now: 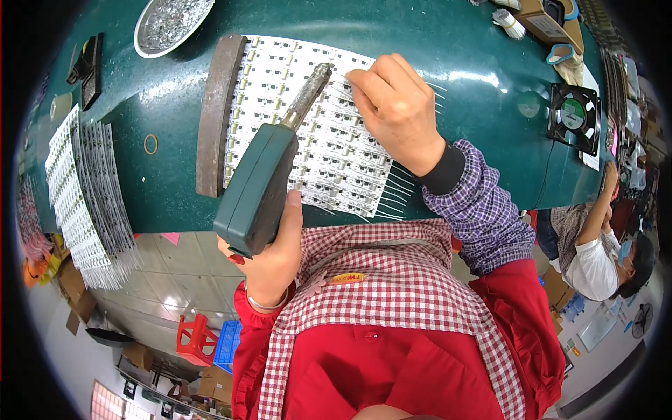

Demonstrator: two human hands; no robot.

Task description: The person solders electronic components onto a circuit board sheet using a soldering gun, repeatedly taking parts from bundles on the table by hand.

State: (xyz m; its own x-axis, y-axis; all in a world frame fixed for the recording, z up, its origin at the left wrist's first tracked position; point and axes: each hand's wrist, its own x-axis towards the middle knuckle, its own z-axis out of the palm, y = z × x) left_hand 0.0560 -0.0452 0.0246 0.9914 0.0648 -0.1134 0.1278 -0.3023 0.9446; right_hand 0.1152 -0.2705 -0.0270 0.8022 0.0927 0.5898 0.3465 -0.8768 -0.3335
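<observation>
My left hand [280,259] is wrapped round the handle of a dark green soldering gun [259,189]. Its metal tip points up and right, over a white panel of small circuit boards [273,77] with rows of tiny components. Close to the right of that tip, my right hand [397,105] is closed in a pinch above the panel; whatever is between its fingertips is too small to make out. Thin white wires [393,192] stick out from the panel's right edge, some partly behind my right hand. A brown metal bar [220,115] lies along the panel's left edge.
On the green table [168,196] are a bowl of metallic scraps [171,26], a rubber band [150,144] and stacked wired panels [87,203] at the left. A black fan [574,119] and a cardboard box [549,24] stand at the right. Another person [595,245] sits at far right.
</observation>
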